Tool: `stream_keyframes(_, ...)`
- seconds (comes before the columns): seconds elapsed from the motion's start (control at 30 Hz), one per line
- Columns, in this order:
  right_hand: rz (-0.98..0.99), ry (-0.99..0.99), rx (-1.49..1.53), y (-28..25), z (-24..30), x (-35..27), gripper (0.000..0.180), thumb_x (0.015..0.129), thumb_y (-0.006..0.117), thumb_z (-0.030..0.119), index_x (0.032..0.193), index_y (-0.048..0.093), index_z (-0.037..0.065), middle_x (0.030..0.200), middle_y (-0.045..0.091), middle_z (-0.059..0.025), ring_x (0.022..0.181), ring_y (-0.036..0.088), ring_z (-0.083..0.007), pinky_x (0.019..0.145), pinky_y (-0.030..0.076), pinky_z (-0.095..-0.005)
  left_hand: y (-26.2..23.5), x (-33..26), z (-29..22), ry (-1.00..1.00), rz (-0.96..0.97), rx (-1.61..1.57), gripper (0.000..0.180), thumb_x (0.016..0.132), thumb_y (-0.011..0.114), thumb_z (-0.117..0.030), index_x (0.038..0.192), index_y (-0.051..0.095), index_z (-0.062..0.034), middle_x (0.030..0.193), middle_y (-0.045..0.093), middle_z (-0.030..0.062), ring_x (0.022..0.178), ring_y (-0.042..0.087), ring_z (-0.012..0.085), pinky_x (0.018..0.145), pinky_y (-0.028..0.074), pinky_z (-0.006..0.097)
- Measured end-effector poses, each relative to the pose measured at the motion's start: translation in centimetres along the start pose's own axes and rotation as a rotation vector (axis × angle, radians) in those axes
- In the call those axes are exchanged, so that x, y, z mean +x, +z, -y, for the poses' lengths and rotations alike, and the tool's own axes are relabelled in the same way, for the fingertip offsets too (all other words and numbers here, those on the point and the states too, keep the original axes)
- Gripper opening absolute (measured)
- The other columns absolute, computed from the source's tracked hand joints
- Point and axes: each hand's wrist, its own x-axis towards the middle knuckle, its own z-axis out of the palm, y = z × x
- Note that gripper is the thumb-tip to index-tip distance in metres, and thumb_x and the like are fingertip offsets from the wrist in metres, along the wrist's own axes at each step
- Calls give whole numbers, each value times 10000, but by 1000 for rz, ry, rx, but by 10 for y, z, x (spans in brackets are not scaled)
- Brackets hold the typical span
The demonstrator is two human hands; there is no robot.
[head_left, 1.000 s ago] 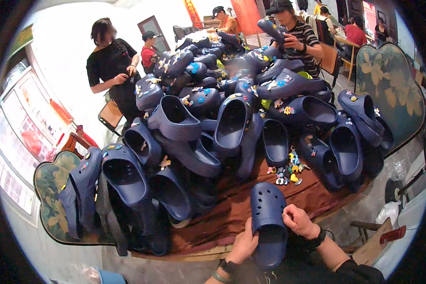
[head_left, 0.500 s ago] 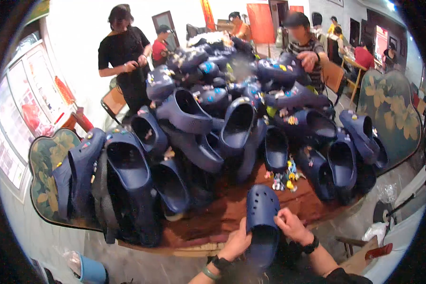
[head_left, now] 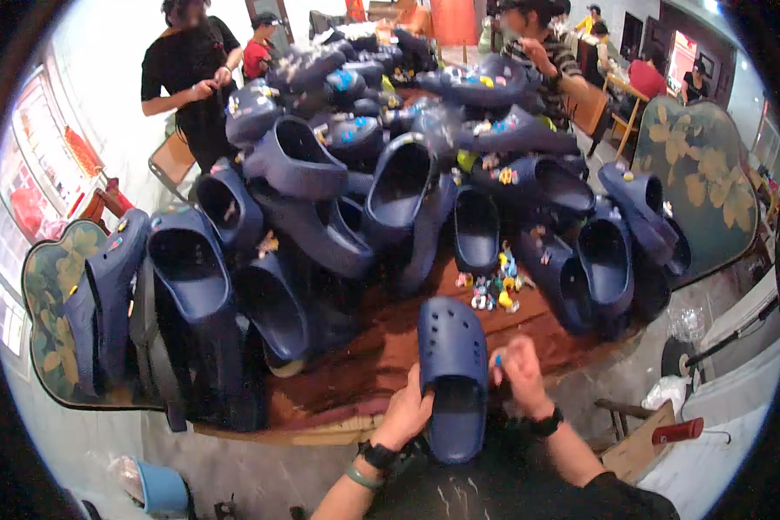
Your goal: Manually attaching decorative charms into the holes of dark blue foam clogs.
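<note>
A dark blue foam clog point(head_left: 453, 348) with round holes in its upper stands toe-away at the table's near edge. My left hand point(head_left: 406, 410) grips it by the left side, thumb at the foot opening. Just off the clog's right side is my right hand point(head_left: 522, 376), fingers pinched on a small blue piece point(head_left: 498, 360) too tiny to make out fully. Beyond the clog's toe lies a little heap of colourful shoe charms point(head_left: 497, 290) on the brown cloth point(head_left: 355, 368). No charm shows on the held clog's upper.
Piled dark blue clogs point(head_left: 399, 186), many bearing charms, cover the table's middle and both sides. Across it stand a person in black point(head_left: 186, 78) and a person in stripes point(head_left: 550, 65). A blue bucket point(head_left: 165, 491) is at lower left, a wooden stool point(head_left: 637, 451) at lower right.
The view has shifted, so the piled clogs sit higher and further left. My right hand has come slightly away from the clog, and a blue piece now shows at its fingertips.
</note>
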Motion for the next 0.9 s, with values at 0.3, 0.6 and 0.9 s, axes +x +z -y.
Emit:
stream_keyframes(0.3, 322, 54, -370, 2, 57, 75, 192, 883, 661, 50, 1069, 648, 1, 998, 688, -69, 825, 636, -119, 724, 522, -252, -16, 8, -17, -34, 50, 159, 568, 894, 516, -148, 1387, 267, -16, 886, 628, 331, 859, 599, 514, 767, 453, 588)
stream_keyframes(0.6, 603, -354, -837, 48, 38, 97, 193, 768, 771, 141, 898, 681, 31, 900, 647, -112, 874, 639, -267, 760, 512, -345, -17, 1, -17, -38, 47, 120, 493, 911, 491, -166, 1354, 301, -64, 886, 627, 328, 844, 599, 515, 754, 449, 594)
stream_keyframes(0.9, 250, -439, -1137, -44, 29, 114, 174, 784, 722, 92, 939, 650, 63, 921, 615, -129, 859, 610, -322, 741, 509, -399, -21, -2, -8, -9, 39, 93, 549, 911, 497, -152, 1398, 280, -19, 925, 618, 339, 882, 596, 507, 773, 453, 566)
